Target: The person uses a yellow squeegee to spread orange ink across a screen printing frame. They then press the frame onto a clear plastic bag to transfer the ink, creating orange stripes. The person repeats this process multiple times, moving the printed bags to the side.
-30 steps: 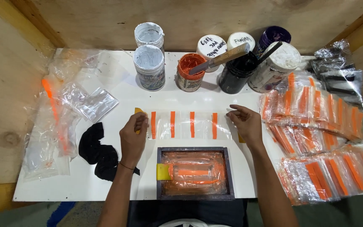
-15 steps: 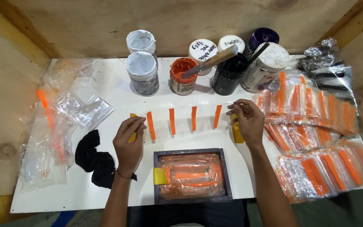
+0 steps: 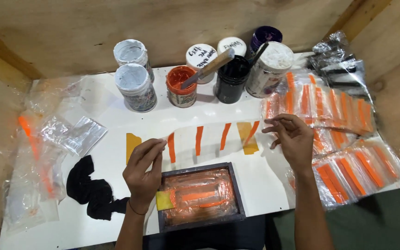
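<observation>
A clear plastic bag point(image 3: 209, 139) printed with several orange stripes hangs just above the white table point(image 3: 103, 111), stretched between my hands. My left hand point(image 3: 143, 167) pinches its left edge and my right hand point(image 3: 291, 139) pinches its right edge. Two yellow tape marks point(image 3: 132, 143) lie on the table under the bag's ends. Right below the bag sits a dark-framed printing screen point(image 3: 200, 196), smeared with orange ink and carrying a yellow tab on its left side.
Behind the bag stand an open orange ink jar point(image 3: 181, 87) with a spatula point(image 3: 209, 69), a black jar point(image 3: 231, 84), two grey-lidded jars point(image 3: 135, 88) and white tubs. Printed bags point(image 3: 334, 111) pile up on the right. Blank bags point(image 3: 72, 134) and a black cloth point(image 3: 91, 190) lie left.
The striped bag lay flat on the table between the tape marks. Both hands have since pinched its ends and lifted it, the right end higher.
</observation>
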